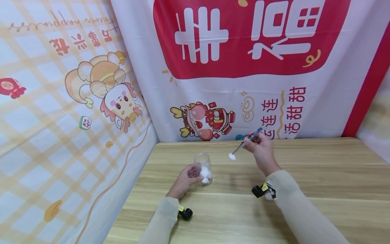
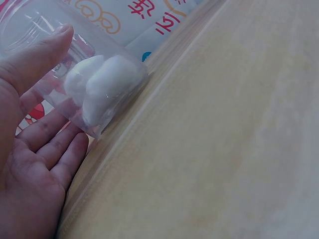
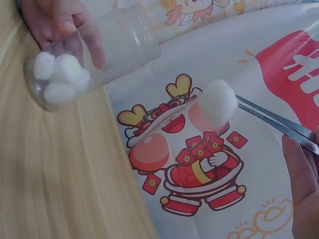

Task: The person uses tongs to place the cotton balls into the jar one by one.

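A clear, lidless plastic jar (image 1: 202, 158) stands upright on the table, with several white cotton balls (image 3: 62, 74) in its lower part. My left hand (image 1: 186, 179) holds it from the left side, thumb on the near wall and fingers round the far one. To the right of the jar, my right hand (image 1: 262, 150) grips metal tweezers (image 1: 244, 145). Pinched at their tips is one cotton ball (image 3: 218, 103), held in the air apart from the jar. In the left wrist view the thumb (image 2: 42, 57) lies along the jar's wall.
The wooden table (image 1: 225, 217) meets a printed cloth backdrop (image 1: 146, 67) at its far edge. Another checked cloth (image 1: 36, 135) hangs at the left. A whitish round thing (image 1: 268, 196) on the table is partly hidden by the right wrist camera (image 1: 259, 191).
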A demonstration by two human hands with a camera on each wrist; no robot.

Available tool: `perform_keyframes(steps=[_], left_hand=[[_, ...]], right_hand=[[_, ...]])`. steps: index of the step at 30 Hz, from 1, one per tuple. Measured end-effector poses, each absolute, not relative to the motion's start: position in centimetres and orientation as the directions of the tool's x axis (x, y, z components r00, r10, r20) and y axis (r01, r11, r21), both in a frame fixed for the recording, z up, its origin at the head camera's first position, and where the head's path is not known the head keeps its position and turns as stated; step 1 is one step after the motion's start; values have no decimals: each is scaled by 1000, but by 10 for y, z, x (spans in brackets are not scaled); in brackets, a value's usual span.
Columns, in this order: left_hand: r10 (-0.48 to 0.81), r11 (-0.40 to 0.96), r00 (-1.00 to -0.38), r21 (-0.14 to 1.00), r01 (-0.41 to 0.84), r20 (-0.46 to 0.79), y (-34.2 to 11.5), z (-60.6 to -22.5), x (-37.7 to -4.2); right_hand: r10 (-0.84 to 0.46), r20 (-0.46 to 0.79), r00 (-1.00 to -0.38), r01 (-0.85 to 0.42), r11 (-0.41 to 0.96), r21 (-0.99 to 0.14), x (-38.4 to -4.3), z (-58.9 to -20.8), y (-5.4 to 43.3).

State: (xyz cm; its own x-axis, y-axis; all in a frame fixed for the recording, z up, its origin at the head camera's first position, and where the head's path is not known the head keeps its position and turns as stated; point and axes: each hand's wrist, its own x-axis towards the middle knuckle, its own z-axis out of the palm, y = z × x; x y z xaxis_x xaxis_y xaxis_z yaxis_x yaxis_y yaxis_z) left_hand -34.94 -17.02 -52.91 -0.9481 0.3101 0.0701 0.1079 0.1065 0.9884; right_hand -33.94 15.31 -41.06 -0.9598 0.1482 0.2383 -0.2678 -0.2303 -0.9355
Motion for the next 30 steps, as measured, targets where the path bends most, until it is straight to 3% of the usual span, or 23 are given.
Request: perform_keyframes(steps=[30], left_hand=[[315,142,-949,987,72,24,-172,-530,-354]], right_hand=[[103,204,-974,-225,-278,-934,-350,-402,103]])
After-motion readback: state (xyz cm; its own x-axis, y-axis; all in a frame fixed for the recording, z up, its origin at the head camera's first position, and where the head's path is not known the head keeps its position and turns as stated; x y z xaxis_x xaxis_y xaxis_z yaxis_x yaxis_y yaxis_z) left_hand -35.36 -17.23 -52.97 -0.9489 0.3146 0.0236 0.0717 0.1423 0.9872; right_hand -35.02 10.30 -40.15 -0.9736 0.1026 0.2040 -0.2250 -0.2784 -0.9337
